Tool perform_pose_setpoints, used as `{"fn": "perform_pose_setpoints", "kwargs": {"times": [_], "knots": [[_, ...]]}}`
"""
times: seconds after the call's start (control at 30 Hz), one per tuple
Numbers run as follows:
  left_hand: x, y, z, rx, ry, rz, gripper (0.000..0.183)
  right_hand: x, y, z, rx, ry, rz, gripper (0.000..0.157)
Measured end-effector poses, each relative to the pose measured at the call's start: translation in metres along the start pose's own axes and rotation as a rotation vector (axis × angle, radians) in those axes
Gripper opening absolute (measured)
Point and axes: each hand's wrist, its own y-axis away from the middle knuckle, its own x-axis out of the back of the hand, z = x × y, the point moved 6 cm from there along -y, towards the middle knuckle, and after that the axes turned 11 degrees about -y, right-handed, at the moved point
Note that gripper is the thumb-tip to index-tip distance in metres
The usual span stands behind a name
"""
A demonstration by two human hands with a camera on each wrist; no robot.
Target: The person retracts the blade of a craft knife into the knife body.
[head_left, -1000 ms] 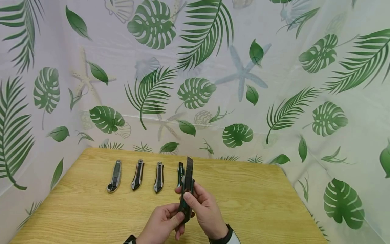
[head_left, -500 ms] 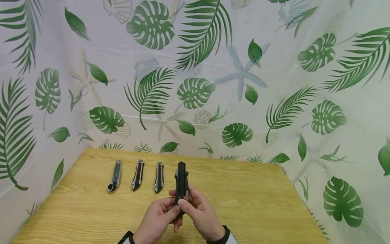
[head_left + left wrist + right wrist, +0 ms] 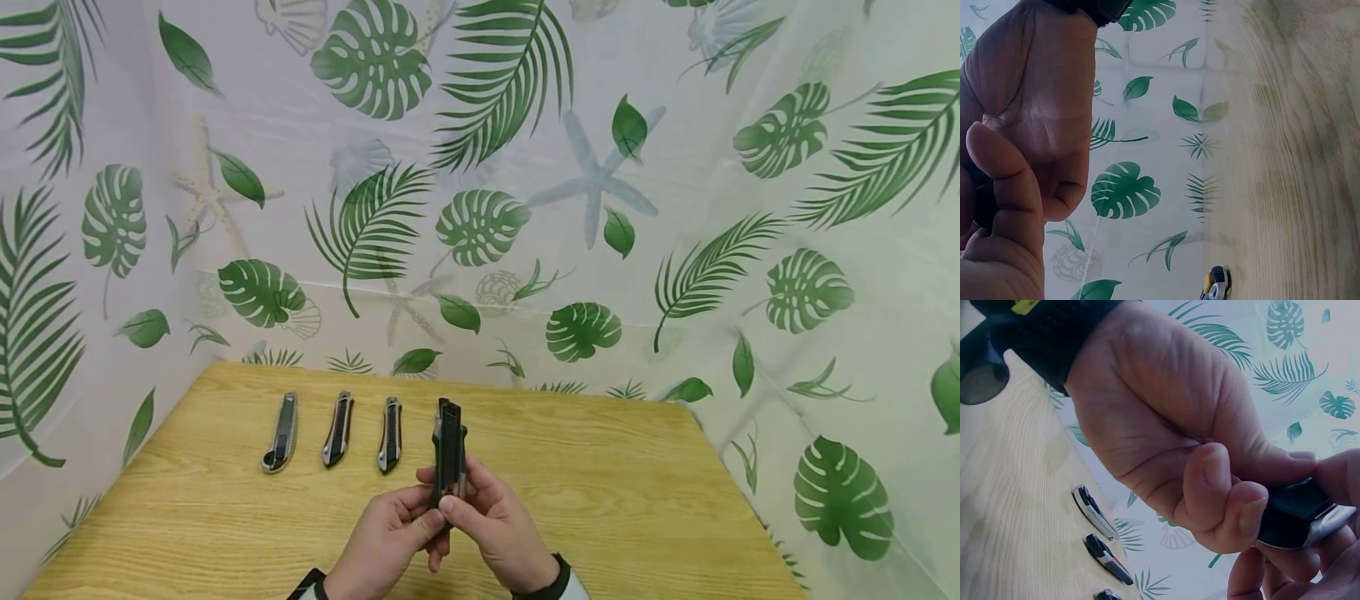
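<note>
Both hands hold a dark green and black utility knife (image 3: 452,458) above the table, its front end pointing away. My left hand (image 3: 386,533) grips the lower end with thumb and fingers. My right hand (image 3: 502,525) has its thumb pressed on the knife's face and its fingers curled behind. Just beyond, the tip of another dark utility knife (image 3: 443,402) peeks out, mostly hidden by the held one. In the right wrist view the held knife's rounded butt (image 3: 1291,515) shows between the fingers. The left wrist view leaves most of the knife hidden behind the left hand (image 3: 1029,125).
Three silver and black utility knives lie in a row on the wooden table (image 3: 637,500): a left one (image 3: 281,433), a middle one (image 3: 339,429) and a right one (image 3: 390,435). A leaf-patterned sheet (image 3: 495,283) hangs around the table's back and sides.
The held knife has shifted slightly left and up with both hands, now covering most of the knife behind. The long blade seen standing out one second ago no longer reaches that far above the body.
</note>
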Motion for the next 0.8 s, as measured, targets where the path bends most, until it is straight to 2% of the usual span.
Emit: {"fn": "perform_pose_setpoints", "kwargs": {"times": [0.2,0.3,0.4,0.5,0.57,0.7,0.8], "knots": [[0.0,-0.001,-0.003,0.018,-0.048,0.028,0.042,0.006,0.002,0.004,-0.032,-0.007,0.024,0.056],[0.001,-0.003,-0.006,0.01,-0.129,0.073,0.044,0.013,0.003,0.006,-0.047,0.04,0.091,0.051],[0.001,-0.003,-0.006,-0.019,-0.273,0.141,0.046,0.02,0.005,0.006,-0.043,0.168,0.207,0.046],[-0.001,-0.001,-0.001,-0.101,-0.48,0.218,0.042,0.026,0.007,0.006,-0.038,0.284,0.317,0.046],[-0.004,0.002,0.003,-0.194,-0.624,0.279,0.035,0.027,0.009,0.007,-0.043,0.318,0.361,0.049],[-0.01,0.009,0.013,-0.412,-0.863,0.426,0.023,0.026,0.01,0.008,-0.047,0.311,0.384,0.052],[-0.013,0.012,0.014,-0.508,-0.954,0.503,0.025,0.025,0.011,0.009,-0.049,0.291,0.381,0.055]]}}
